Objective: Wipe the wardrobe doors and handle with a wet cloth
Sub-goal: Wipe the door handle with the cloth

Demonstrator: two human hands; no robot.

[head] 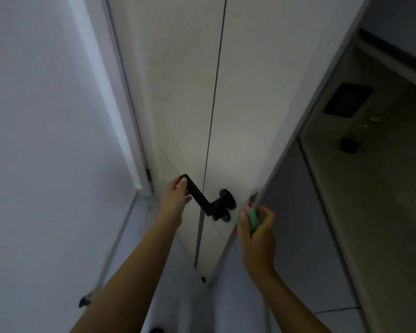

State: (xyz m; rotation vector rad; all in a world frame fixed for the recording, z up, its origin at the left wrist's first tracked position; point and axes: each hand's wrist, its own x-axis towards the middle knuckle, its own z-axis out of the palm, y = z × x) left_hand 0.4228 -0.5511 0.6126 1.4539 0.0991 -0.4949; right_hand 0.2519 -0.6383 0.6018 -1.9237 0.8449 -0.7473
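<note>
While the left hand (pixel 175 195) grips the black handle's (pixel 202 200) end | right hand (pixel 257 233) pinches a green cloth (pixel 251 218) against the door (pixel 235 131) edge beside it

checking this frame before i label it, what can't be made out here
Head view only:
- Cloth: mostly hidden inside the right hand; wetness cannot be told.
- Handle: its free end is covered by the left hand.
- Door: top cut off by the frame edge.
- Dark floor objects at the bottom edge: too dim to identify.
</note>
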